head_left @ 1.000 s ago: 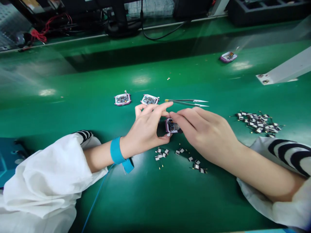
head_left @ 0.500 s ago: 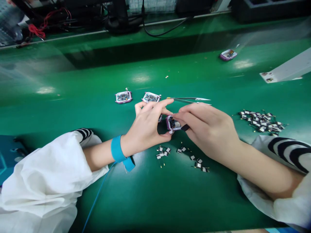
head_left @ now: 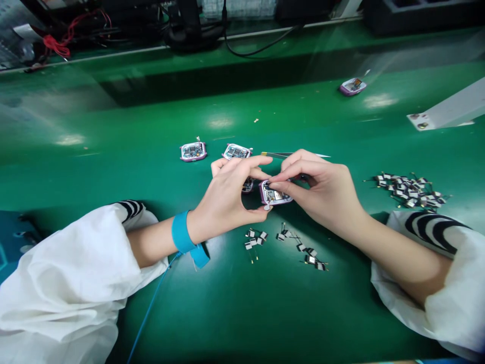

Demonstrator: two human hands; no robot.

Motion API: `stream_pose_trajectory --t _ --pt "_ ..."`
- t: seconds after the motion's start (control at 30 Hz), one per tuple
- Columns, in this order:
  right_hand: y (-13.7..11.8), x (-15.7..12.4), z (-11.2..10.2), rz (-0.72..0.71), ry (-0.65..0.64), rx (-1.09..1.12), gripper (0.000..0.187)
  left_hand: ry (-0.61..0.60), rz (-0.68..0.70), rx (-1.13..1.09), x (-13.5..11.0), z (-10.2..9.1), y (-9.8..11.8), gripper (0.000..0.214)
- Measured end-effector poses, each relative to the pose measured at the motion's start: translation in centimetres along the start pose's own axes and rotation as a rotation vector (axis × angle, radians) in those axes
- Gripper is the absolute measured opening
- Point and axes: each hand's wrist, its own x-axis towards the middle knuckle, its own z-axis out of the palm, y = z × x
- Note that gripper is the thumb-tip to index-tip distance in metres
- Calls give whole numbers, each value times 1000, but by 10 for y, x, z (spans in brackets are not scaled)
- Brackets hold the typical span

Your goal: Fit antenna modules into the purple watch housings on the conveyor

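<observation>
My left hand [head_left: 237,194], with a blue strap [head_left: 182,232] on its wrist, grips a small purple-rimmed watch case [head_left: 276,196] between thumb and forefinger. The case lies open side up, and its circuit board shows. Over the case's upper part, the thumb and forefinger of my right hand [head_left: 318,184] are pinched together. What they hold is too small to make out; something dark shows under the curled fingers. Another watch case [head_left: 247,185] is partly hidden behind my left fingers. Tweezers [head_left: 280,154] lie just beyond my right hand, partly covered by it.
Two open watch cases [head_left: 193,150] lie beyond my left hand, another [head_left: 353,87] at far right. Small black-and-white parts with short leads [head_left: 255,238] are scattered nearer me, with a larger pile [head_left: 411,190] at right. A white metal bracket [head_left: 447,108] juts in. Cables [head_left: 261,53] line the back.
My right hand has rolled, and its thumb and forefinger now pinch over the case's upper part. The black piece by its fingers has swung up beneath them. My left hand keeps its grip.
</observation>
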Motion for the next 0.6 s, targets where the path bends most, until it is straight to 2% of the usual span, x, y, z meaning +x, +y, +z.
stream_pose_trajectory --t 0.1,0.17,0.3,0.4,0.53,0.6 --pt "1 3 -4 -32 -74 -22 4 -12 -17 -8 0 0 0 57" --pt "-1 5 -10 -98 -148 -150 1 -16 -25 -11 0 0 0 55" --pt "-7 7 -18 -237 -223 -445 8 -18 -9 -14 0 0 0 56" --pt "-8 6 -19 -296 -240 -483 14 -26 -2 -30 -1 1 0 55" --pt "-7 5 -19 -335 -327 -519 20 -48 -21 -87 -2 2 0 52" --pt "-8 3 -19 -372 -303 -585 24 -67 -39 -91 -2 1 1 52"
